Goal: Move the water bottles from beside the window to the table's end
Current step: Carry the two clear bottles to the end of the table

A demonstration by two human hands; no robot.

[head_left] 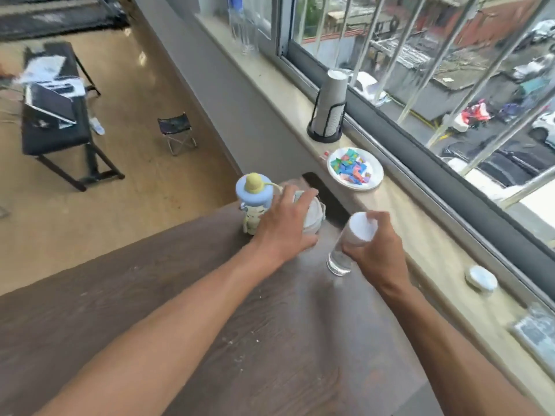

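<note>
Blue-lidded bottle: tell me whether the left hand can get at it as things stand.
Probably yes, once free: the left hand is now around a white-lidded bottle, the blue-lidded bottle stands right beside it, nothing between.

Dark wooden table (180, 340) carries three bottles (339, 259) at its end.

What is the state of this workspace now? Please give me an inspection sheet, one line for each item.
Surface: dark brown wooden table, pale specks on it.
Job's things: clear plastic bottle with white cap and clear bottle with wide white lid at the table's far end; blue-lidded children's bottle beside them.
Clutter: white paper plate of coloured scraps, grey cup stack in black holder, small white lid, all on the sill.
Grippers: left hand grasps the wide-lidded bottle; right hand grasps the white-capped one.
Cables: nothing seen.
Surroundings: barred window, black desk with laptop, folding stool.
</note>
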